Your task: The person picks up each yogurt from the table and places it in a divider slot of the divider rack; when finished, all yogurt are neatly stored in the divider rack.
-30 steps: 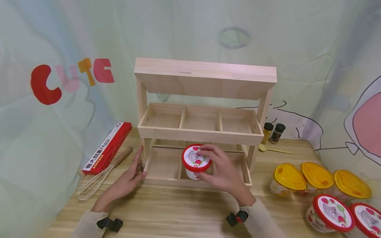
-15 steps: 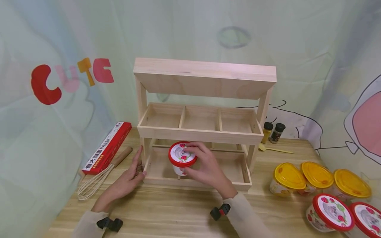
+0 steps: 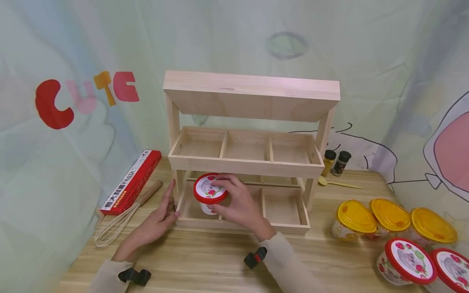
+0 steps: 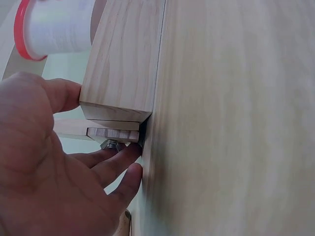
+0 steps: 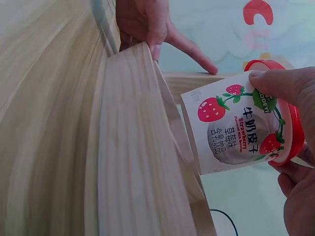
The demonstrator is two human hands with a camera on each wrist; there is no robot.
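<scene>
A strawberry milk-drink tub (image 3: 210, 190) with a red-rimmed lid is in my right hand (image 3: 239, 203), thumb on its near side and fingers over the lid. It is over the left compartment of the lower tray of a wooden two-tier rack (image 3: 245, 165). The right wrist view shows the tub (image 5: 236, 125) close above the front board (image 5: 138, 142), and I cannot tell whether its base touches the tray. My left hand (image 3: 157, 221) holds the rack's lower left corner. In the left wrist view, its thumb touches the front board (image 4: 123, 59) and other fingers reach under its end.
At left lie a red pasta box (image 3: 132, 183) and a whisk (image 3: 128, 215). Two spice jars (image 3: 341, 164) and a yellow spoon (image 3: 340, 185) are behind at right. Several yellow-lidded tubs (image 3: 355, 217) and two more red-lidded tubs (image 3: 408, 262) stand on the right.
My right hand has carried the tub leftward along the lower tray, from the middle compartment to the left one. The left hand stays at the rack's corner.
</scene>
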